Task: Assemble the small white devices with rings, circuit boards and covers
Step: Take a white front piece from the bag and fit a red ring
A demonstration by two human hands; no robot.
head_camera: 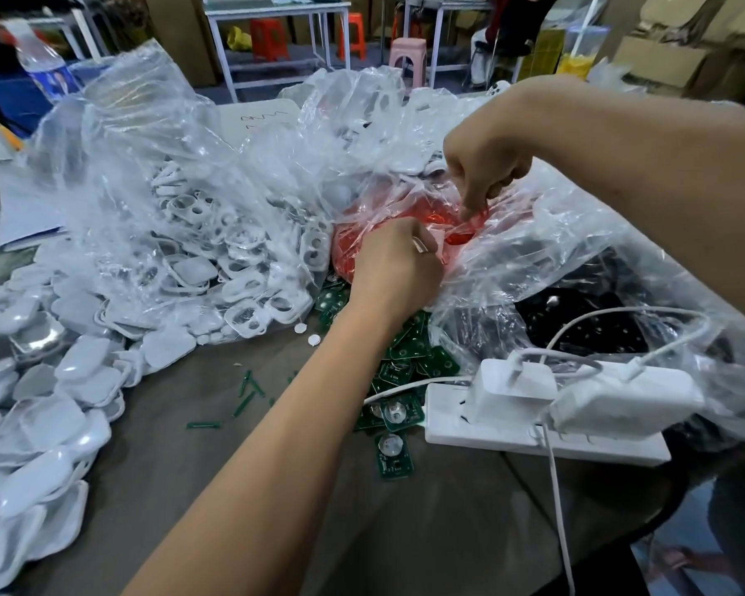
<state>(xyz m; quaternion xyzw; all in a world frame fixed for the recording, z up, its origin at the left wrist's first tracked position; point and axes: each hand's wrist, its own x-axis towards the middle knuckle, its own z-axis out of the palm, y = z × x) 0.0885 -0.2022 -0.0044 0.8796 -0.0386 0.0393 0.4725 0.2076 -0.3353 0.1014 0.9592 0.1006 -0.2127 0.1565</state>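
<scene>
Left hand [394, 262] is curled around a small white part, pressed to the red ring bag [405, 225]. Right hand [484, 165] pinches that bag's clear film from above. Green circuit boards [398, 363] are heaped below; white covers [61, 380] piled far left.

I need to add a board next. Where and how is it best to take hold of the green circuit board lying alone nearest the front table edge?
Pinch the circuit board by its two side edges, coming straight down from above. It lies flat on the table with its round metal disc facing up, apart from the pile, and its left side looks free; the power strip crowds its right.
</scene>
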